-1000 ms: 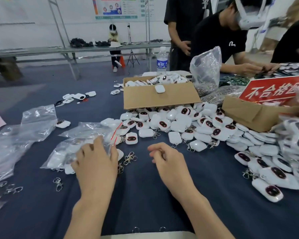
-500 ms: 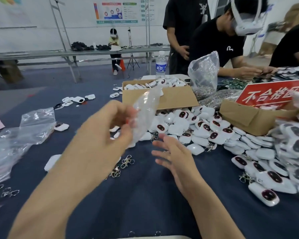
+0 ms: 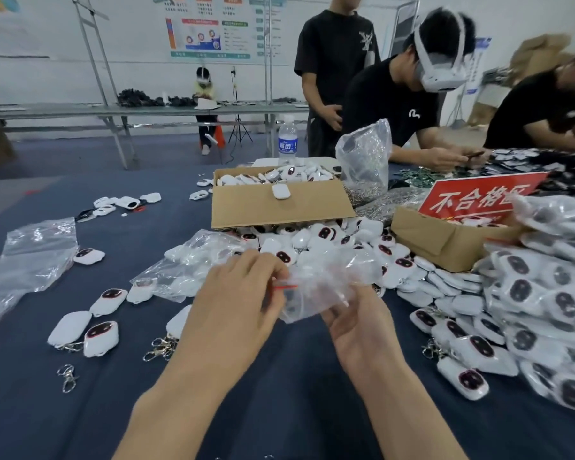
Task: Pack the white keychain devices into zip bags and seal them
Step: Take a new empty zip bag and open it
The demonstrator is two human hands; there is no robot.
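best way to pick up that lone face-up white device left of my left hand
Probably pinch the device across its long white edges, straight down from above. It lies flat, face up, bare cloth along both edges; the left hand is nearest, once it lets go of the zip bag.

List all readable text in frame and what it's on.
"不合格", then a fourth character partly hidden: red sign.
Water bottle, blue label: blurred, unreadable.
Wall poster: too small to read.
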